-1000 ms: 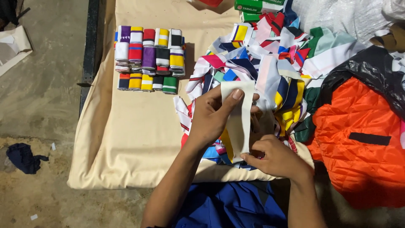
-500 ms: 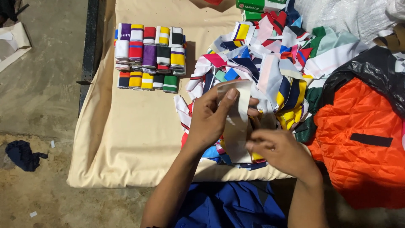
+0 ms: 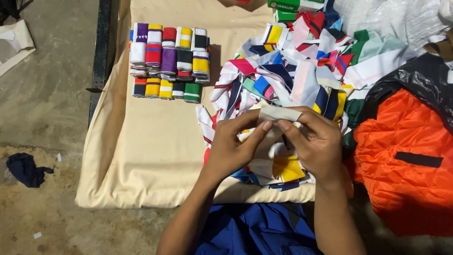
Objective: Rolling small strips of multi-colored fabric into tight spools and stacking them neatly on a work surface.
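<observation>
1. Head view: cream cloth point(image 3: 155, 156) covers the tabletop; folded strips point(image 3: 167, 61) sit upper left.
2. Left hand point(image 3: 231, 148) and right hand point(image 3: 316, 144), fingers closed, pinch a white fabric strip point(image 3: 278, 113) at centre frame.
3. It looks light, limp and soft; best held by its folded edge.

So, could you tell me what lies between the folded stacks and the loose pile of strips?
In the head view, only bare cream cloth separates the folded stacks from the loose pile; nothing rests there.
</observation>
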